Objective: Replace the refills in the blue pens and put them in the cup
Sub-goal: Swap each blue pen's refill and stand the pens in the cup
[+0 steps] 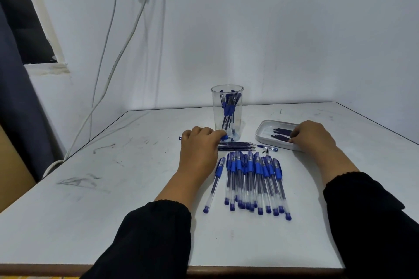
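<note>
So the white bench (pixel 136 188) has loads of bare surface on its left half, all the way out to the left edge and down to the near edge, just scuffed and marked. Everything's crowded right of centre. The clear cup (pixel 227 112) stands upright toward the back, well in from the far edge, with a handful of blue pens in it; can't count them through the plastic. The left hand (pixel 199 147) sits just left of the cup's base, fingers curled over a pen (pixel 223 137) whose blue ends poke out either side of the hand, so it's gripping that one. Right next to it, a small bundle of loose refills (pixel 237 145) lies flat, maybe five or six, too tightly packed to be sure. Nearer the person there's a row of pens (pixel 251 183) lying side by side, caps pointing away, about a dozen, with one lying slightly apart on the left. A small loose pen part (pixel 268 148) lies between the refills and the tray. The white tray (pixel 264 129) sits on the right with a few dark refills in it, and the right hand (pixel 314 137) rests over its near right side, fingertips curled down onto those refills, pinching at one as far as I can see. Open bench to the right of the tray too, up to the angled right edge.
</note>
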A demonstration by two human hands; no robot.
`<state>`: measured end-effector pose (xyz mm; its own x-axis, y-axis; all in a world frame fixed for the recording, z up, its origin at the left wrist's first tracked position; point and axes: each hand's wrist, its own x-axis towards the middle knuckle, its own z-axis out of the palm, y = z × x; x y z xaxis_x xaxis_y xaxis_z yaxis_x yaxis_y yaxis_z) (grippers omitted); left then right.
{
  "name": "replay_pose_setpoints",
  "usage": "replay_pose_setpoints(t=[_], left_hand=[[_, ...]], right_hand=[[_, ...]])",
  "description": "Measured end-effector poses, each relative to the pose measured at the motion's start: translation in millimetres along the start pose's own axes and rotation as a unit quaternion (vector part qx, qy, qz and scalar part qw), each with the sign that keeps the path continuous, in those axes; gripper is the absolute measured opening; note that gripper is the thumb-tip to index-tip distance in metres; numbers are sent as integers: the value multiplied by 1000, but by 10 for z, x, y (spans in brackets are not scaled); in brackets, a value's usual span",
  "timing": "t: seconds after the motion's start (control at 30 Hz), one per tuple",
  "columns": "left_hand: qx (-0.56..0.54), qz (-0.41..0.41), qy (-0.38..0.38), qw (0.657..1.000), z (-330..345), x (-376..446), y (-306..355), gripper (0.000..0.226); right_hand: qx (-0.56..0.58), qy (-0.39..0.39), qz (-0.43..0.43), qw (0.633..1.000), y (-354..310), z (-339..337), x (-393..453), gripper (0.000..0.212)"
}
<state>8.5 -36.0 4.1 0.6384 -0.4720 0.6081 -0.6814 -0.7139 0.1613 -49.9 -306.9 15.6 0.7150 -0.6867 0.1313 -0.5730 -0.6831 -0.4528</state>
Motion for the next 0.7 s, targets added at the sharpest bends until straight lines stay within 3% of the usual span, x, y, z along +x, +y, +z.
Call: replay_pose_setpoints(t=[0.43, 0.7], left_hand=[[-6, -5, -4, 1000, -7, -1, 5, 34], [-29, 8, 22, 999, 12, 0, -14, 31]], right_hand=[[40, -81, 77, 993, -41, 42, 250, 35], [58, 32, -117, 991, -157, -112, -221, 20]])
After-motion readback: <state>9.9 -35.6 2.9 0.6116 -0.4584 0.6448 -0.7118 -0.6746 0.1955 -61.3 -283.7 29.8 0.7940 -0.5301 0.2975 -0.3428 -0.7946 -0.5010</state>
